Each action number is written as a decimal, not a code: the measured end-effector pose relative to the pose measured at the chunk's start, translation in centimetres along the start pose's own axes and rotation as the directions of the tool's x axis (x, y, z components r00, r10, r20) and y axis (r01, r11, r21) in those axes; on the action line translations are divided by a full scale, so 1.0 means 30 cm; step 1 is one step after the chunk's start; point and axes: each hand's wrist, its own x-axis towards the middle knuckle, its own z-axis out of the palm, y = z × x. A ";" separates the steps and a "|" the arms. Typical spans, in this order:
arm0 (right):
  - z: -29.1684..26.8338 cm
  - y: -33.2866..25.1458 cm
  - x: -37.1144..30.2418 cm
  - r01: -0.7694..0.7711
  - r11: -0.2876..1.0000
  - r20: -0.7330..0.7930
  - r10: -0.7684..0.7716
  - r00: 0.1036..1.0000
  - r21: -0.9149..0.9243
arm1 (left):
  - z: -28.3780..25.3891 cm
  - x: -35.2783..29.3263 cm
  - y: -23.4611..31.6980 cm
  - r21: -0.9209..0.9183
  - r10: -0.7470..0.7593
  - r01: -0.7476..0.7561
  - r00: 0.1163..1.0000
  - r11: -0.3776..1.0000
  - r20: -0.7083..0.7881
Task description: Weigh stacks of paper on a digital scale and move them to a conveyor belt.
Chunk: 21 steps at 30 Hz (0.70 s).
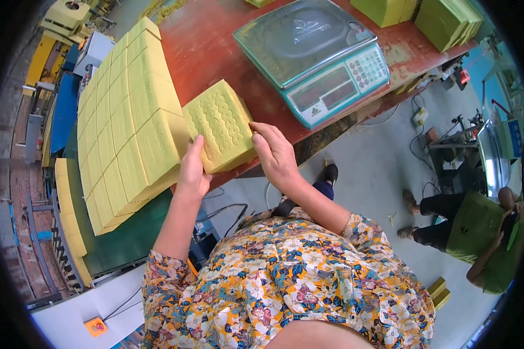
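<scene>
Between my two hands is a thick stack of yellow paper (220, 123), its top face embossed with rows of wavy cuts. It is at the near edge of the red table (195, 43). My left hand (194, 170) grips its near left side, thumb up along the edge. My right hand (276, 152) closes on the right side, with thumb and fingers at the corner. Just left of this stack stands a large block of similar yellow paper stacks (122, 119), packed in rows. Whether the held stack rests on the table is hard to tell.
A teal digital scale (323, 90) with a dark pan lies right of the stack. More yellow paper stacks (448, 23) stand at the far right. A green surface (119, 244) lies below the large block. Another person (477, 238) stands to the right, past the table edge.
</scene>
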 end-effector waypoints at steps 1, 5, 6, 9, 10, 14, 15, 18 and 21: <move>0.001 -0.002 0.009 0.012 1.000 -0.005 -0.012 1.000 -0.010 | 0.006 0.002 -0.001 -0.008 0.002 -0.002 0.999 1.000 -0.044; 0.002 0.043 0.058 0.046 0.999 -0.031 -0.046 0.998 0.003 | 0.026 0.057 -0.011 -0.033 0.029 -0.031 0.997 0.999 -0.068; 0.008 0.049 0.072 0.050 0.999 -0.020 -0.050 0.999 -0.010 | 0.021 0.071 -0.012 -0.033 0.021 -0.023 0.997 0.999 -0.075; 0.012 0.057 0.141 0.066 0.998 0.042 -0.065 0.997 -0.008 | 0.029 0.105 0.019 -0.065 -0.008 0.003 0.996 0.998 -0.083; -0.005 0.060 0.164 0.048 0.999 0.089 -0.047 0.995 -0.001 | 0.036 0.114 0.026 -0.073 -0.041 0.034 0.994 0.997 -0.097; -0.134 -0.038 0.268 0.158 0.984 0.306 -0.128 0.943 -0.076 | 0.022 0.123 0.012 -0.107 0.009 -0.015 0.998 0.994 -0.059; -0.190 -0.086 0.308 0.152 0.988 0.316 -0.134 0.939 -0.033 | 0.025 0.099 0.022 0.035 0.109 -0.107 0.991 0.994 -0.077; -0.414 -0.182 0.473 0.231 0.973 0.309 -0.223 0.925 0.010 | 0.163 0.043 0.130 0.327 0.387 -0.333 0.915 0.885 -0.116; -0.624 -0.157 0.679 0.301 0.953 0.231 -0.285 0.930 -0.040 | 0.324 0.020 0.251 0.754 0.811 -0.508 0.582 0.417 -0.058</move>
